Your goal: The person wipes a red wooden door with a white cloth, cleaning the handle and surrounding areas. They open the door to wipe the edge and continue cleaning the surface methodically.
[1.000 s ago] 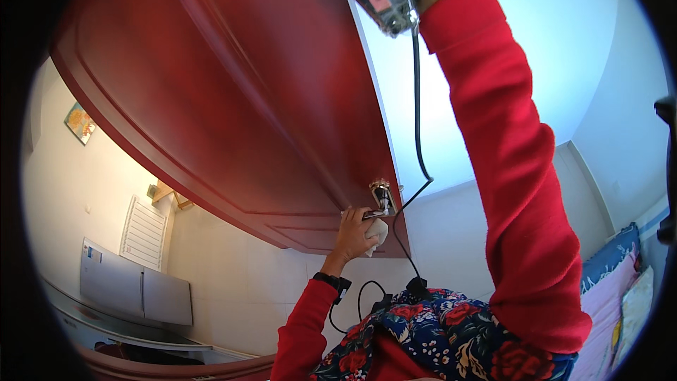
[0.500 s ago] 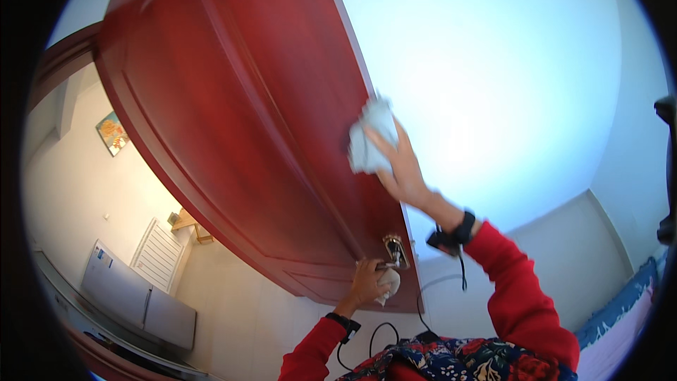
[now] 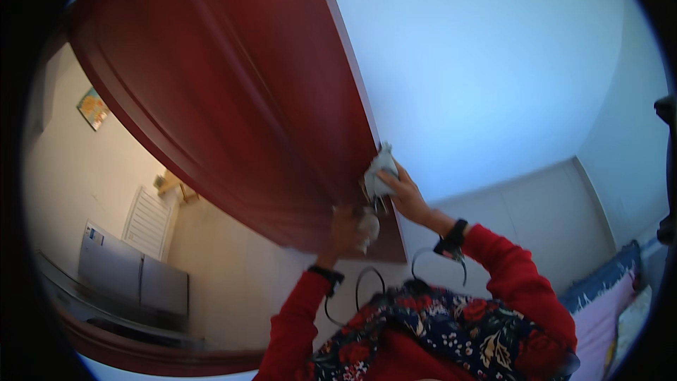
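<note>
A dark red panelled door (image 3: 233, 99) stands open in front of me. My right hand (image 3: 410, 196) is closed on a pale, crumpled cloth (image 3: 381, 173), pressed against the door near its edge, just above the metal door handle (image 3: 381, 204). The cloth and my fingers partly cover the handle plate. Lower and to the left, my left hand (image 3: 344, 233) is smeared by motion. It is wrapped at the lever end of the handle, with a second whitish cloth (image 3: 368, 229) bunched in it beside the door face.
Through the doorway at left are a grey fridge (image 3: 127, 268), a white slatted panel (image 3: 147, 222), a small wooden stand (image 3: 176, 185) and a picture (image 3: 93, 109). A white wall (image 3: 486, 85) stands behind the door edge. Bedding (image 3: 606, 303) lies at the lower right. Black cables hang near my wrists.
My right hand and its cloth have moved down along the door edge to the handle. My left hand remains at the handle. The view has shifted, and the door handle appears higher in it.
</note>
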A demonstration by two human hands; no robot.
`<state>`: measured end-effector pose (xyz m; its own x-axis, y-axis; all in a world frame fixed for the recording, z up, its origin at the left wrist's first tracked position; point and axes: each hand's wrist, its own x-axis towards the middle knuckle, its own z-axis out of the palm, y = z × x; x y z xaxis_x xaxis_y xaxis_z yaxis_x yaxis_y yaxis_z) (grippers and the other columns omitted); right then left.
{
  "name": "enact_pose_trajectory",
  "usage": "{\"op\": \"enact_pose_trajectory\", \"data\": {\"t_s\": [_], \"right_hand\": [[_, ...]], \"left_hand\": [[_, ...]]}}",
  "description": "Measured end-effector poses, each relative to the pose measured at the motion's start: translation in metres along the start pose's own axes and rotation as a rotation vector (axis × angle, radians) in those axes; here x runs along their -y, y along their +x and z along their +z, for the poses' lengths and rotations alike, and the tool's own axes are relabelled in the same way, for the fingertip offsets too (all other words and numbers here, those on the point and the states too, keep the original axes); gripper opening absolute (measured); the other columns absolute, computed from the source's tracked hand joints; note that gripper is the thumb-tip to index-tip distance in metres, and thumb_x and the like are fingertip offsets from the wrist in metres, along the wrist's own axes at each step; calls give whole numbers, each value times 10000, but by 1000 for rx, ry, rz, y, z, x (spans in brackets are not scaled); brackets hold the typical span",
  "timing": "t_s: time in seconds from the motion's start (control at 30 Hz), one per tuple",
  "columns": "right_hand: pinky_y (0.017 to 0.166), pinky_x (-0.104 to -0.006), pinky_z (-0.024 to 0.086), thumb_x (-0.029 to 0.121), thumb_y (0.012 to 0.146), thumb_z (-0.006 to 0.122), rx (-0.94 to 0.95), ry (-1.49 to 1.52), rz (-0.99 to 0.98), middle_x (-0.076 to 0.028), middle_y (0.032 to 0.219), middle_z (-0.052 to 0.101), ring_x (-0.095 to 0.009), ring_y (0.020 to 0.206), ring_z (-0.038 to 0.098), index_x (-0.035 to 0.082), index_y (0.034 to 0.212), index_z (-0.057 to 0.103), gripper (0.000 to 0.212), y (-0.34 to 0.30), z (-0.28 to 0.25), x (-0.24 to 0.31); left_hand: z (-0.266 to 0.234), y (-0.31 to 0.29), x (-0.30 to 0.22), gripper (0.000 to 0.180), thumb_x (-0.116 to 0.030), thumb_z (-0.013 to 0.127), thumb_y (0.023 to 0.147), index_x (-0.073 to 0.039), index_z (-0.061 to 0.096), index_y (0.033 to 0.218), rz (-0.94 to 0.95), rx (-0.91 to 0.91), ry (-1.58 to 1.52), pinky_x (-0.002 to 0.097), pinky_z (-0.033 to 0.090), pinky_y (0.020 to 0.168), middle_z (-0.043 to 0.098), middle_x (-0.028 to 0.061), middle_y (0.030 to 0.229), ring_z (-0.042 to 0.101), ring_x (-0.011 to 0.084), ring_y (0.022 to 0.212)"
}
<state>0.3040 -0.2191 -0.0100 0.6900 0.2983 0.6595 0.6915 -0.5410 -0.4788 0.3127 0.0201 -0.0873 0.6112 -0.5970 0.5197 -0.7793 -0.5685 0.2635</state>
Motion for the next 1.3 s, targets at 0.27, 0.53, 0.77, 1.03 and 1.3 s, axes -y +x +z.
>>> {"op": "enact_pose_trajectory", "data": {"t_s": [0.27,0.53,0.77,1.03,1.3], "right_hand": [[1081,-407,396,-192,739,542,20,113,41,-184,1482,383,-388,1340,417,159,1304,590,667,-13,-21,2],[1028,-382,410,1,885,522,-237,277,-76,-138,1276,545,-303,1140,536,142,1411,475,547,98,-116,30],[1089,-390,341,11,885,511,-116,257,-92,-176,1319,501,-353,1271,447,213,1501,320,675,95,-70,51],[1020,-359,408,21,863,544,223,307,383,-161,1262,572,-280,1153,545,139,1464,407,628,5,-40,-65],[928,-367,455,99,868,596,320,939,1133,-76,1127,596,-205,1025,565,84,1309,517,448,-101,52,-142]], "left_hand": [[-29,15,-24,453,-280,706,642,-6,702,1003,-102,17,-49,510,273,1114,532,110,1242,453,330,1198],[-35,15,-30,360,-252,709,628,-12,691,895,-108,52,-32,521,269,1109,532,100,1208,461,307,1182],[-37,25,-36,317,-210,710,598,-40,683,863,-115,36,-9,495,312,1050,526,92,1193,447,321,1168],[-39,26,-35,306,-216,704,609,-29,682,850,-133,88,4,494,288,1074,521,97,1206,441,322,1189],[-37,26,-37,292,-211,676,622,-31,687,852,-147,95,68,507,276,1087,536,91,1212,447,306,1190]]}}
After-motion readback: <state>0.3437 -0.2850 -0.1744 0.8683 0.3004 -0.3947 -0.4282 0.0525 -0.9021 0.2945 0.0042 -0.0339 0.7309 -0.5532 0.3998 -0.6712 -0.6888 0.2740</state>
